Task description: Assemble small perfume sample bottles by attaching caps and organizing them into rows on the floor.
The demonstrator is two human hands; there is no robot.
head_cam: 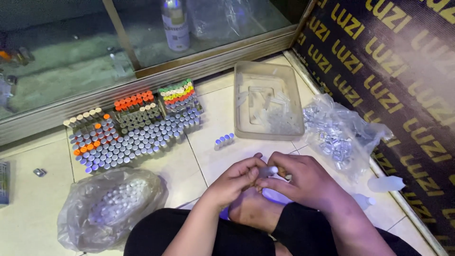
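Vial (268, 171) sits pinched between both hands, left hand (235, 179) and right hand (303, 179), just below the clear tray (246, 71), looks mid-capping, so next needs a firm press.

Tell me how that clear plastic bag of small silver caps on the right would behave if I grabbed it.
The clear plastic bag looks thin and crumpled, so it would probably sag and shift. Its mouth seems loose, so silver caps might spill onto the tiled floor. Probably light.
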